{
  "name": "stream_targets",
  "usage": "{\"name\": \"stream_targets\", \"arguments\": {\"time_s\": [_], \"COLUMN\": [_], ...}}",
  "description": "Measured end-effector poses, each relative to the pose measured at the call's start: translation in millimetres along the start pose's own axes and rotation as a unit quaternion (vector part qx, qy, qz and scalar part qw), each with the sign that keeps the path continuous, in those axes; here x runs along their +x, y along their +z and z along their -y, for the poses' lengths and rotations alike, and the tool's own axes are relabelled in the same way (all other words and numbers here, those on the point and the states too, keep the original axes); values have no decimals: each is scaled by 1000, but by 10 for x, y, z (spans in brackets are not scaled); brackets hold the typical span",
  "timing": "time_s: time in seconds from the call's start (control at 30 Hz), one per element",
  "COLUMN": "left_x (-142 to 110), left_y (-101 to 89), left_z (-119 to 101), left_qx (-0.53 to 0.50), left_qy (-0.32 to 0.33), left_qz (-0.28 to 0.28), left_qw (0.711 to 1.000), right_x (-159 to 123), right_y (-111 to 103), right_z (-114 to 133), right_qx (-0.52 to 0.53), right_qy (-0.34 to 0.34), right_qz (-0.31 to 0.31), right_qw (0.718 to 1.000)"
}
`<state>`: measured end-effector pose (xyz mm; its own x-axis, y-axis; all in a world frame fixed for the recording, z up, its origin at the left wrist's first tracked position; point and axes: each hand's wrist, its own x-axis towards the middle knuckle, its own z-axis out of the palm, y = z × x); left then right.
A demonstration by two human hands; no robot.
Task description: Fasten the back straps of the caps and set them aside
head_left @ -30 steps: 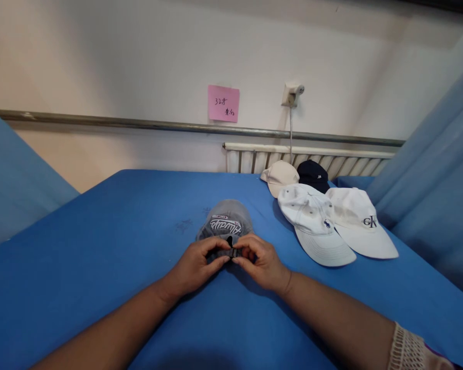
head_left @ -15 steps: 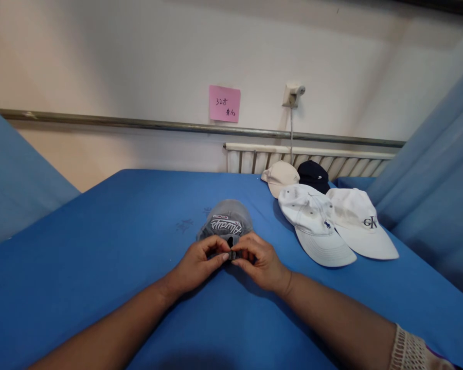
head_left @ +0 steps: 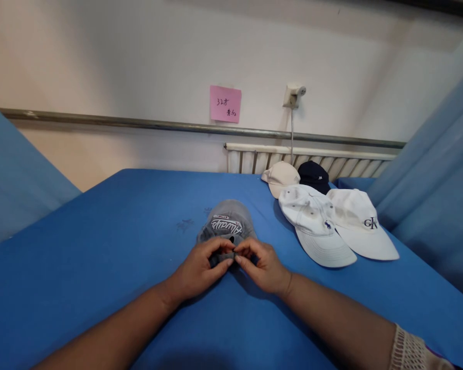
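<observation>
A grey baseball cap [head_left: 231,213] with white "Always" lettering rests on the blue-covered table, its back strap toward me. My left hand [head_left: 204,264] pinches the strap from the left, thumb below and fingertips above. From the right, my right hand [head_left: 264,264] pinches the same strap close to its middle, fingertips nearly touching the left ones. The buckle is mostly hidden behind my fingers.
To the right lie a white cap with a small blue emblem [head_left: 312,221], a white cap with black letters [head_left: 360,223], a cream cap [head_left: 281,177] and a dark navy cap [head_left: 314,176]. Behind the table are a radiator [head_left: 254,159] and a metal rail [head_left: 158,123]; blue curtains [head_left: 440,169] hang at both sides.
My fingers have shifted slightly along the strap; the left thumb and fingertips are a little farther apart and more of the strap shows between them. The cap stays in place.
</observation>
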<state>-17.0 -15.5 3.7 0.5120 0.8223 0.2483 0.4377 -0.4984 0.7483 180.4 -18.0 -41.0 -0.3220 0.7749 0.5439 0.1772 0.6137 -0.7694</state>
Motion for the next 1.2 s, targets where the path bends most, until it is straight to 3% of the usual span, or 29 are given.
{"name": "stream_targets", "arguments": {"time_s": [0.17,0.37,0.67,0.93,1.2], "left_x": [0,-10,-17,-23,-13], "left_y": [7,12,-7,-8,5], "left_z": [-72,-103,-49,-53,-40], "left_qx": [86,156,157,128,133], "left_qy": [56,80,28,-3,-23], "left_qz": [6,13,-17,-14,-14], "left_qw": [995,985,987,992,991], "right_x": [11,5,5,25,8], "right_y": [5,20,9,21,7], "right_z": [25,80,19,-20,-18], "right_qx": [-9,11,42,96,73], "right_qy": [-3,19,49,101,85], "right_qz": [-13,-12,-109,-126,-132], "right_qw": [1000,1000,992,982,985]}}
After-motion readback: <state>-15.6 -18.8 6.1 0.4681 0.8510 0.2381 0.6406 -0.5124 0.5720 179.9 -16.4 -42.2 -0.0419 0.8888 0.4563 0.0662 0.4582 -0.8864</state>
